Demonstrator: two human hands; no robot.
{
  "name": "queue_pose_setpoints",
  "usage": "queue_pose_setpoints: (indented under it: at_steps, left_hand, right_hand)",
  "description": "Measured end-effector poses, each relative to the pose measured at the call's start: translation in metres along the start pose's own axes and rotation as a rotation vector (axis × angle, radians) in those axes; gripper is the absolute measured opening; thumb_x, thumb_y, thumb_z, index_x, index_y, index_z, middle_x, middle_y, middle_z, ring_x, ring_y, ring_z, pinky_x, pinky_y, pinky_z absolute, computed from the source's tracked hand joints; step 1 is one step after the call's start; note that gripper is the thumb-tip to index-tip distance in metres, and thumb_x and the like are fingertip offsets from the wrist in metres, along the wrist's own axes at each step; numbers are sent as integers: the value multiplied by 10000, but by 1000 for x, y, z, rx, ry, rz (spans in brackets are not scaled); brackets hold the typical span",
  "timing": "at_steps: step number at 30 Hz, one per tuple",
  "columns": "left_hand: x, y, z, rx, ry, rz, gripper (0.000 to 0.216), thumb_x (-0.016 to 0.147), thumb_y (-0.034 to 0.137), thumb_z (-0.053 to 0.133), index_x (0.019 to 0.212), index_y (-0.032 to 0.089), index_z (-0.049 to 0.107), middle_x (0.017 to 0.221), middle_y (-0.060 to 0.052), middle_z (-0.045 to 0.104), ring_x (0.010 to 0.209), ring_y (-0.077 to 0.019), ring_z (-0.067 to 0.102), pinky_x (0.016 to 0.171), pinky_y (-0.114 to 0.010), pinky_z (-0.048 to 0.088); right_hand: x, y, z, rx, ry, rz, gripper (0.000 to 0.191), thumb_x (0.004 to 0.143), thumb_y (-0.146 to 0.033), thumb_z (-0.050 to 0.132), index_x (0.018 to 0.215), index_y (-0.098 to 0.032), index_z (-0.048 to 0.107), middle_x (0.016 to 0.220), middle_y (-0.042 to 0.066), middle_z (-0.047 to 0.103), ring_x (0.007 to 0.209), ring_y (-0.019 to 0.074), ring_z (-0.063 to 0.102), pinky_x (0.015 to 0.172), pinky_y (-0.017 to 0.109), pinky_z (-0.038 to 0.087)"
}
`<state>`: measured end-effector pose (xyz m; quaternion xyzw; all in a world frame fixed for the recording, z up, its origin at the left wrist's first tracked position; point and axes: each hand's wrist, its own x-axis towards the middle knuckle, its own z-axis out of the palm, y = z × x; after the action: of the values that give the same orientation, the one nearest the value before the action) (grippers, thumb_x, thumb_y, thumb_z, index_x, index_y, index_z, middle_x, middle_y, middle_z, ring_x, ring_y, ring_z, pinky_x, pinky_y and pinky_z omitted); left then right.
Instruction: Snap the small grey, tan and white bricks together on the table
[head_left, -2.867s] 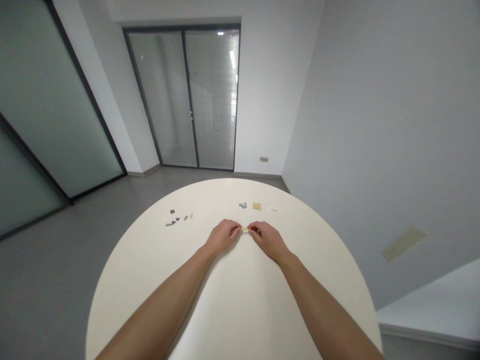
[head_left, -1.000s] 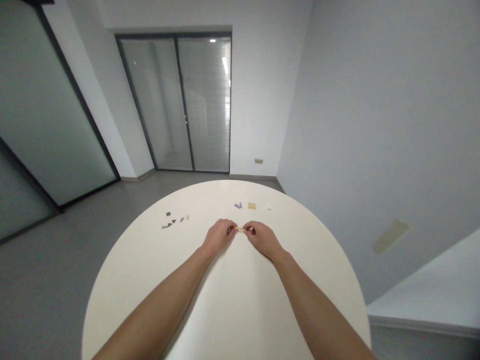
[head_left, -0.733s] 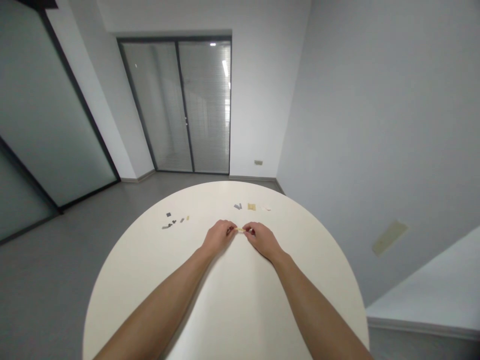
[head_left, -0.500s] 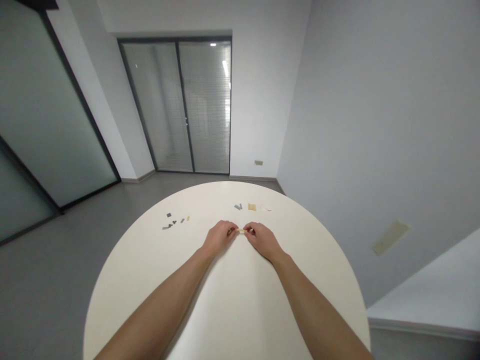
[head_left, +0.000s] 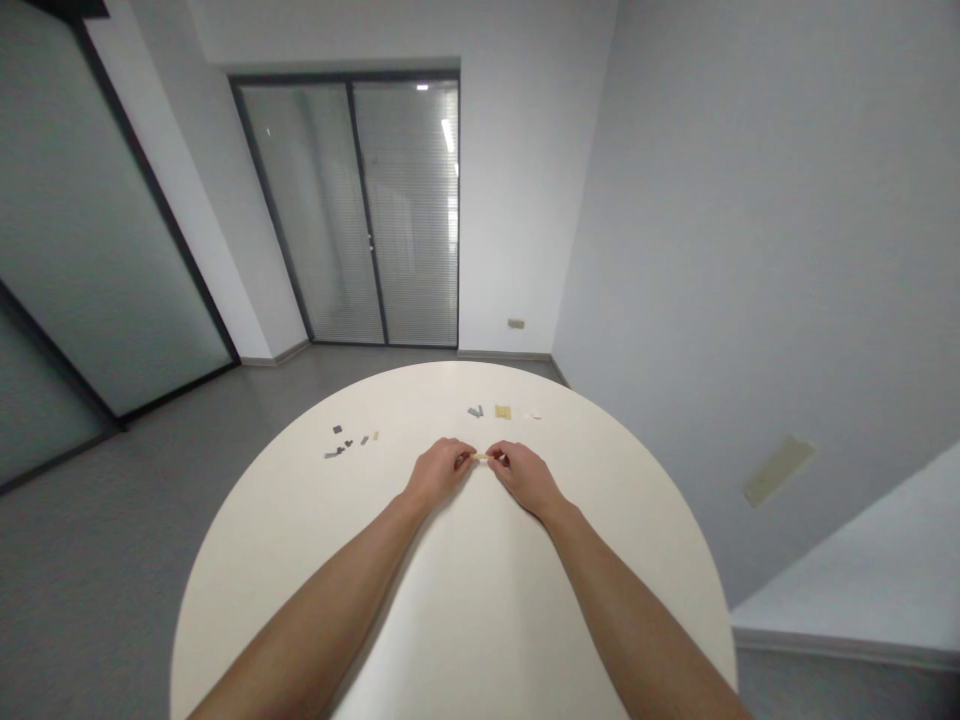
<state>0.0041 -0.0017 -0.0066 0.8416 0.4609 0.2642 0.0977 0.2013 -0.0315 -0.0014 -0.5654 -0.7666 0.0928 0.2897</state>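
Note:
A small, thin yellow piece [head_left: 481,457] spans the gap between my two hands just above or on the white table [head_left: 480,600]; I cannot tell whether it touches the surface. My left hand [head_left: 442,470] pinches its left end between thumb and fingers. At the right end, my right hand [head_left: 523,474] pinches it the same way. The fingers cover both ends, and the piece is too small to name its kind. Beyond the hands lie grey strips [head_left: 475,411], a yellow square piece [head_left: 502,412] and small white pieces [head_left: 532,415].
On the table's left side are a dark square piece [head_left: 337,429], small black parts [head_left: 345,446], grey strips [head_left: 364,440] and a small yellow piece [head_left: 376,435]. The round table edge curves around. A wall [head_left: 750,250] stands to the right, a glass door [head_left: 405,220] at the back.
The view has shifted very slightly. Both hands keep their pinch on the yellow piece, and the loose pieces lie where they were.

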Motion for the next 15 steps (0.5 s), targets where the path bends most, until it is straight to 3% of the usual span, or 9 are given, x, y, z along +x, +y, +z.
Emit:
queue_pose_setpoints:
  at_steps: [15]
  left_hand:
    - [1,2,-2,-2,-16,-4,258,951,363,487,1030,256,708,1010,-33,709,973,-197,600,812,-289,455]
  right_hand:
    - [1,3,2,-2,9,-31,207,960,-299,492,1055,-219,658,1012,47,699,944,181,609,852,288,427]
